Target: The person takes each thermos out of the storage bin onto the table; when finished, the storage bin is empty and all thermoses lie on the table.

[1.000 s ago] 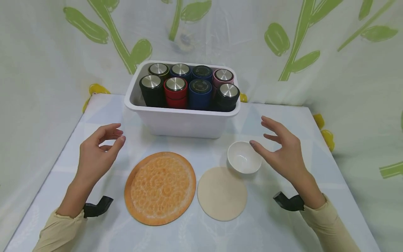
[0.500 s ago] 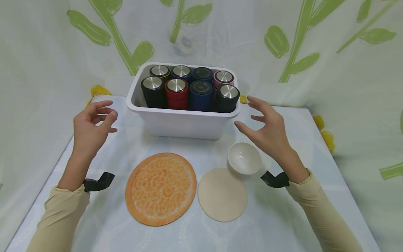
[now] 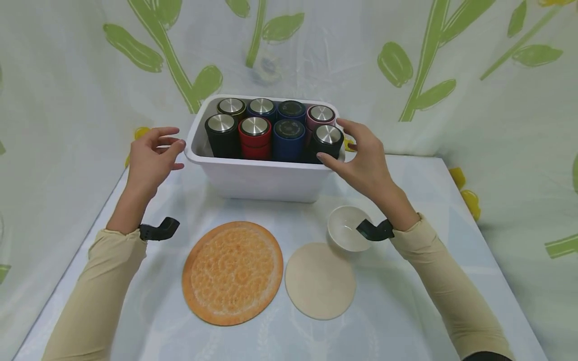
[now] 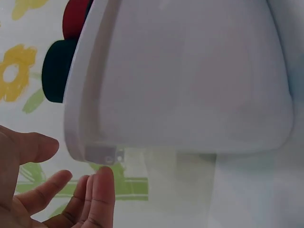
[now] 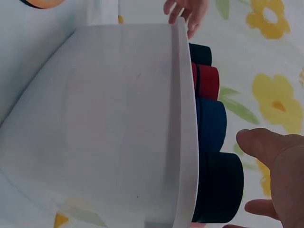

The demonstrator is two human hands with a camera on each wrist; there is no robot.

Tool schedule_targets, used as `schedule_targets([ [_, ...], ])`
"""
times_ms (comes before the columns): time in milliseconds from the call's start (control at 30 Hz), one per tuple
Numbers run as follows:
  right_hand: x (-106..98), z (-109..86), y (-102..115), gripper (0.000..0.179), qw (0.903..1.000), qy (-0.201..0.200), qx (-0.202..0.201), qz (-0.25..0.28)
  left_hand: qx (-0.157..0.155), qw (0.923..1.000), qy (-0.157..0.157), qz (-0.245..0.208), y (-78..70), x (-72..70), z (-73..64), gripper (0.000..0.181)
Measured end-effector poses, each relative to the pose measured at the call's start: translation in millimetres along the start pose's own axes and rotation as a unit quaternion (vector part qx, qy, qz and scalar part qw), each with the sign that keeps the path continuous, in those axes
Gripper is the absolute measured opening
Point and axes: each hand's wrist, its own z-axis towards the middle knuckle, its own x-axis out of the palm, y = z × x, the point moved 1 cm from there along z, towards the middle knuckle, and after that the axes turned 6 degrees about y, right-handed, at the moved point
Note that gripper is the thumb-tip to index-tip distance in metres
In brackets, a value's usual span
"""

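Note:
A white plastic bin [image 3: 262, 181] stands at the back of the table, packed with several upright thermos flasks. My right hand [image 3: 367, 163] is at its right end, thumb and fingers spread on either side of the front-right black thermos [image 3: 328, 143]. In the right wrist view a gap shows between the thumb [image 5: 259, 145] and that black thermos [image 5: 221, 187]. Beside the bin's left end is my left hand [image 3: 151, 163], its fingers loosely bent and holding nothing. The left wrist view has these fingers [image 4: 102, 194] close to the rim's corner; whether they touch it I cannot tell.
On the table in front of the bin lie a round flatbread-patterned mat [image 3: 232, 273] and a smaller cream disc [image 3: 320, 281]. A white bowl [image 3: 347, 228] stands by the disc, partly under the right wrist's camera. A printed curtain [image 3: 316, 50] hangs behind.
Both hands have moved forward. The right went up and left from above the bowl to the front-right black thermos; the left first went outward, then came in to the bin's left end.

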Motion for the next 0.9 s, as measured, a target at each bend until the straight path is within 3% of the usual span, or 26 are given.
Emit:
schedule_targets([
  [200, 7.8, 10.5, 4.3, 0.071, 0.9997, 0.013, 0.001, -0.020, -0.022, 0.9994, 0.029, 0.001, -3.1, 3.7, 23.0, 0.053],
  [433, 14.5, 13.1, 5.5, 0.064, 0.9985, 0.009, 0.014, -0.053, -0.065, 0.9954, 0.067, -0.024, -5.7, 4.7, 39.6, 0.052],
  [667, 18.3, 16.7, 6.4, 0.065, 0.9962, -0.002, 0.038, -0.078, -0.083, 0.9921, 0.079, -0.053, -7.8, 1.9, 46.3, 0.050],
  [900, 18.7, 15.8, 5.3, 0.059, 0.9959, -0.021, 0.047, -0.075, -0.086, 0.9918, 0.083, -0.046, -10.3, 2.2, 44.2, 0.050],
])
